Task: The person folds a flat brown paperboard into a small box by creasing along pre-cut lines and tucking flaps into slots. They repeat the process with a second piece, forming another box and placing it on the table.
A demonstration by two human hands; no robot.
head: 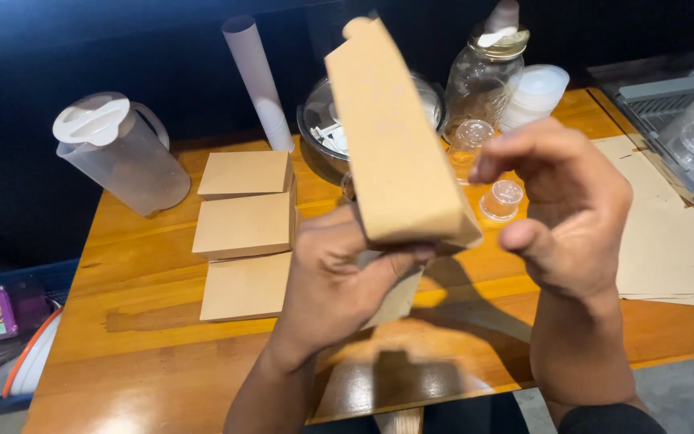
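Observation:
My left hand (332, 277) grips the lower end of a brown cardboard box piece (391, 137), held upright and tilted away from me above the wooden table (146, 345). My right hand (565, 213) hovers just right of the piece, fingers curled and apart, touching nothing that I can see. Three closed brown cardboard boxes (244, 221) lie in a column on the table to the left of my left hand.
A clear plastic pitcher (122, 153) stands at the back left, a white tube (257, 80) and a glass bowl (323, 128) behind the boxes. A glass jar (482, 76), stacked white lids (533, 95) and small clear cups (501, 199) sit at the back right. Flat cardboard sheets (668, 233) lie right.

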